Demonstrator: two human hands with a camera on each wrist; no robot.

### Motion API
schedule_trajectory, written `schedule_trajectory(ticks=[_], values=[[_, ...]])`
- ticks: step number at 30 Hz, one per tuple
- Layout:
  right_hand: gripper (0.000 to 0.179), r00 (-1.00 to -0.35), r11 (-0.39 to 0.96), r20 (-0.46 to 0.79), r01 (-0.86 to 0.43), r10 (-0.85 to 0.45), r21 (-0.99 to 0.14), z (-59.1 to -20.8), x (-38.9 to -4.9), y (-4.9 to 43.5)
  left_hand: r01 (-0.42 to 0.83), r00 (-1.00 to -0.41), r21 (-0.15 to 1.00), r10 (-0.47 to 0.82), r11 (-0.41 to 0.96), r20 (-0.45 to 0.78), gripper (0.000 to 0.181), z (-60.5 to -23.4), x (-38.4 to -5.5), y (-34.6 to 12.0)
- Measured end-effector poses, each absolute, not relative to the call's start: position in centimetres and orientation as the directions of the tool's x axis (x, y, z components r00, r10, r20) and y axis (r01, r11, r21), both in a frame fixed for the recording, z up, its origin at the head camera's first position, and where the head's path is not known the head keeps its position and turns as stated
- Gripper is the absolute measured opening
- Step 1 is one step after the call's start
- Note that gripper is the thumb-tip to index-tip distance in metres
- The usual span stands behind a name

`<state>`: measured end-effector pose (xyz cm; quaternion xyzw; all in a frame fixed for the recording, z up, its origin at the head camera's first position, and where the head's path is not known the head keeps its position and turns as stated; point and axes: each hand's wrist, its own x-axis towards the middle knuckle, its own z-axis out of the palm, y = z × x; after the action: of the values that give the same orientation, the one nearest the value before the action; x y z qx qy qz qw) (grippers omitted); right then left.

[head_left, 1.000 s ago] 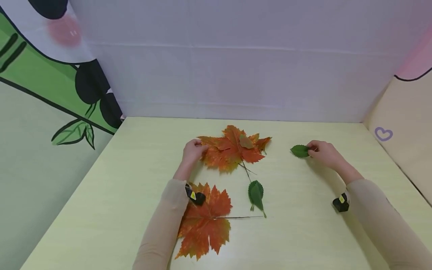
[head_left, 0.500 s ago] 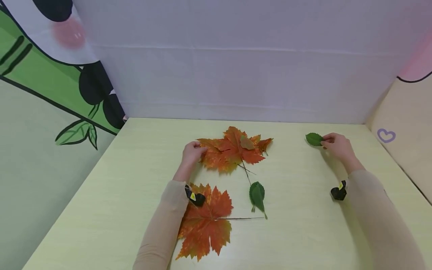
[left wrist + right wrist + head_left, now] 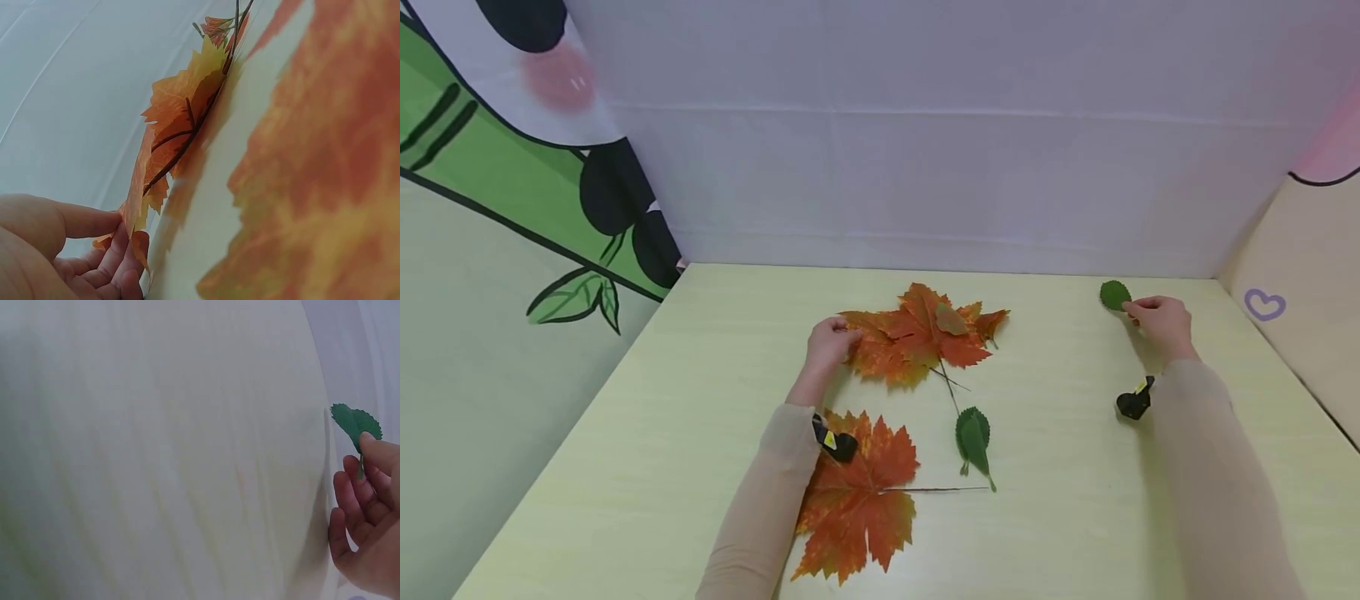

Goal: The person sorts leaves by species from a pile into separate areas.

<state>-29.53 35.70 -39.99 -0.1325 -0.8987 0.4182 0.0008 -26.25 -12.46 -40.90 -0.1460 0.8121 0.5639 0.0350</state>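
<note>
My left hand (image 3: 830, 344) pinches the left edge of an orange maple leaf (image 3: 134, 194) in the far cluster, thumb on one side and fingers on the other. That cluster of orange leaves (image 3: 917, 329) overlaps in layers, with a small greenish leaf (image 3: 951, 318) on top and thin stems pointing toward me. At the back right, my right hand (image 3: 1161, 323) pinches a small green serrated leaf (image 3: 1115, 295) by its stem end. The right wrist view shows this green leaf (image 3: 356, 425) held up from the thumb and fingers.
A large orange maple leaf (image 3: 857, 500) lies nearer me, partly under my left forearm, its stem pointing right. Green leaves (image 3: 973, 437) lie overlapped between it and the cluster. A pale backdrop (image 3: 940, 183) rises behind the table (image 3: 625, 450).
My right hand has carried the green leaf rightward and toward the table's back edge, turning it more upright. My left hand stays at the orange cluster's edge.
</note>
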Motion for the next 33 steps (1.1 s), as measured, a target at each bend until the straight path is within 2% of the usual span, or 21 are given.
schedule_trajectory(ticks=[5, 9, 21, 28, 33], values=[[0.058, -0.931, 0.531, -0.174, 0.328, 0.32, -0.781, -40.5, -30.0, 36.0, -0.279, -0.954, 0.896, -0.202, 0.346, -0.22, 0.03, -40.9, -26.3, -12.4], [0.06, -0.911, 0.49, -0.172, 0.353, 0.376, -0.797, -40.6, -30.1, 36.7, -0.273, -0.956, 0.897, -0.201, 0.347, -0.214, 0.03, -40.9, -26.2, -12.3], [0.063, -0.851, 0.487, -0.199, 0.452, 0.485, -0.748, -40.8, -29.7, 37.1, -0.294, -0.951, 0.892, -0.199, 0.344, -0.237, 0.033, -40.9, -26.1, -12.4], [0.061, -0.844, 0.491, -0.168, 0.445, 0.509, -0.749, -40.6, -29.4, 37.0, -0.303, -0.949, 0.888, -0.2, 0.346, -0.246, 0.029, -40.9, -26.2, -12.3], [0.062, -0.873, 0.535, -0.126, 0.397, 0.472, -0.746, -40.7, -29.8, 37.0, -0.296, -0.95, 0.889, -0.208, 0.349, -0.235, 0.028, -40.9, -26.2, -12.5]])
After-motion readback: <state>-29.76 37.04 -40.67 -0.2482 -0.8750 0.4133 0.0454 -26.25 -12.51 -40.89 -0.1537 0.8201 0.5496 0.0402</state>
